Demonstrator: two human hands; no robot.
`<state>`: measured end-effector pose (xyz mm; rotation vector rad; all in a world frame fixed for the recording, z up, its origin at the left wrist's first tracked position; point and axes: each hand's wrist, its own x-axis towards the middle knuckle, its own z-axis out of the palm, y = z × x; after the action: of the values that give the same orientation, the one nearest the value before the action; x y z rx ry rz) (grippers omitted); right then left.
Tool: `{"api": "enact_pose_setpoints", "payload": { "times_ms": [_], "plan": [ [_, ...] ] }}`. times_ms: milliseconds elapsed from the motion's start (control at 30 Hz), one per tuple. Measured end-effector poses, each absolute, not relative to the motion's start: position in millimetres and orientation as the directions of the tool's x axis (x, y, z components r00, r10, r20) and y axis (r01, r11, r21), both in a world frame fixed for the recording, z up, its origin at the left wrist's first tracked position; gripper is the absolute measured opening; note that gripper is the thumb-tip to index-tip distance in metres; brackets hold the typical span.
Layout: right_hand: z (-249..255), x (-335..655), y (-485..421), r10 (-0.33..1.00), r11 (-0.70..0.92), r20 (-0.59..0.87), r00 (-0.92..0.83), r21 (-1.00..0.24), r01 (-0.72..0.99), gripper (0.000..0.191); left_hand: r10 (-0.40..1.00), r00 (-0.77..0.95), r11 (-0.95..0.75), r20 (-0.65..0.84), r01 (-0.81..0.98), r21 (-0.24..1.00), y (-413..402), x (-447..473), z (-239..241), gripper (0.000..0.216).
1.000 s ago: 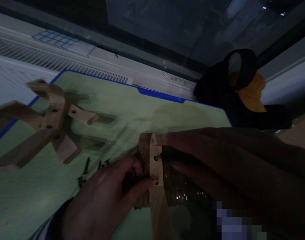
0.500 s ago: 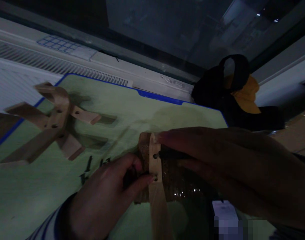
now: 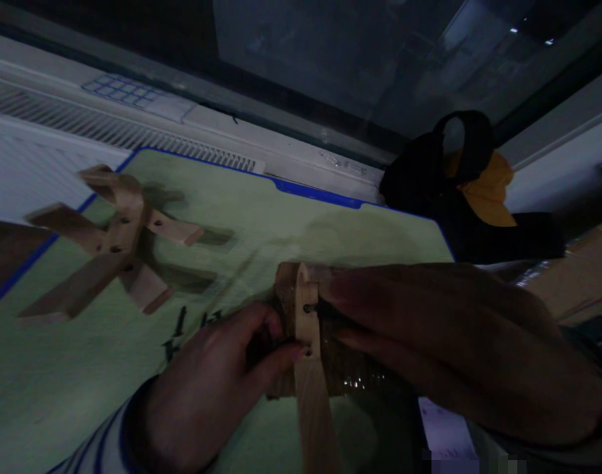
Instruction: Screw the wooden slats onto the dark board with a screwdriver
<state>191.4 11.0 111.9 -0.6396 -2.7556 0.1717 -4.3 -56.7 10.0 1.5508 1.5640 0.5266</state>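
A pale bent wooden strip (image 3: pixel 308 329) with two holes lies against a brown block (image 3: pixel 284 283) that looks wrapped in shiny tape. My left hand (image 3: pixel 202 382) is closed on the strip's left side, its thumb tip at the lower hole. From the right, my right hand (image 3: pixel 458 342) reaches over the block, fingers pressed together around a dark slender tool, mostly hidden. The tool's tip is at a small dark screw (image 3: pixel 308 308) in the upper hole. Several black screws (image 3: pixel 180 322) lie on the green board, just beyond my left hand.
At the left stands a wooden piece with several bent arms (image 3: pixel 120 234). The green board (image 3: pixel 241 210) has a blue rim, with a white radiator (image 3: pixel 49 158) behind it. A black and yellow cap (image 3: pixel 488 191) sits at the back right. A white label (image 3: pixel 443 428) shows at the lower right.
My right hand has shifted slightly down and turned at the tool. My left hand stays on the wooden strip. The whole view has slid a little to the right.
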Motion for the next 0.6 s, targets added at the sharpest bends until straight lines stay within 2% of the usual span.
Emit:
{"api": "enact_pose_setpoints", "payload": {
  "times_ms": [100, 233, 367, 533, 600],
  "plan": [
    [119, 190, 18, 0.394, 0.904, 0.199, -0.897, -0.262, 0.339, 0.039, 0.962, 0.119, 0.13, -0.247, 0.598, 0.791, -57, -5, 11, 0.022],
    [121, 191, 23, 0.348, 0.9, 0.115, -0.931, -0.321, 0.296, 0.045, 0.956, 0.134, 0.14, -0.26, 0.573, 0.808, -57, -4, 11, 0.02],
    [116, 194, 21, 0.416, 0.886, 0.167, -0.894, -0.298, 0.356, 0.045, 0.949, 0.134, 0.165, -0.286, 0.563, 0.81, -55, -3, 12, 0.019],
    [113, 189, 13, 0.571, 0.737, 0.106, -0.814, -0.504, 0.451, 0.035, 0.941, 0.145, 0.179, -0.306, 0.553, 0.813, -56, -3, 12, 0.02],
    [115, 186, 12, 0.557, 0.761, 0.129, -0.821, -0.476, 0.441, 0.033, 0.945, 0.138, 0.176, -0.296, 0.548, 0.818, -56, -4, 11, 0.023]
  ]
}}
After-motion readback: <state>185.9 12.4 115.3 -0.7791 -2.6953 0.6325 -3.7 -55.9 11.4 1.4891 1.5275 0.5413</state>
